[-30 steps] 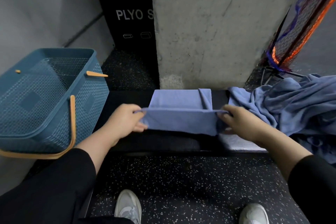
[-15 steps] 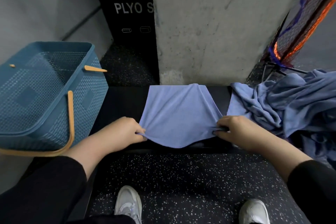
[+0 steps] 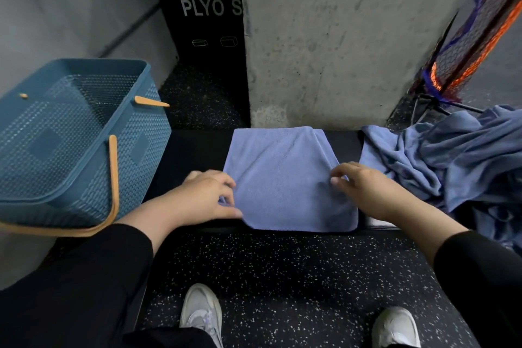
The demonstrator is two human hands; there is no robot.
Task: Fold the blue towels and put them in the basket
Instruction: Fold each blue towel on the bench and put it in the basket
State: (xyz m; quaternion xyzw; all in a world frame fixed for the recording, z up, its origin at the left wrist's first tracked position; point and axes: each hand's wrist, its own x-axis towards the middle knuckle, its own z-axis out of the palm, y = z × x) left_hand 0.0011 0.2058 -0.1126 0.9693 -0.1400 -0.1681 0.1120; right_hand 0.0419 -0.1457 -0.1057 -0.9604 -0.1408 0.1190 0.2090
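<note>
**Smoothing the Towel Flat**

A folded blue towel lay flat on a black bench, with its near edge hanging a little over the front. The left hand rested on the towel's left edge. Its fingers were loose and spread, and I could not tell if they pinched the cloth underneath. The right hand touched the right edge with lightly bent fingers and held nothing tight.

To do this step well, the hands should press the edges even and rub out bumps, so the fold would stay neat when lifted.

The blue basket sat tipped at the left, near the bench, with nothing seen inside. A messy pile of blue towels waited on the right, just beside the folded one. The pile could get bumped. A grey wall stood behind.
</note>
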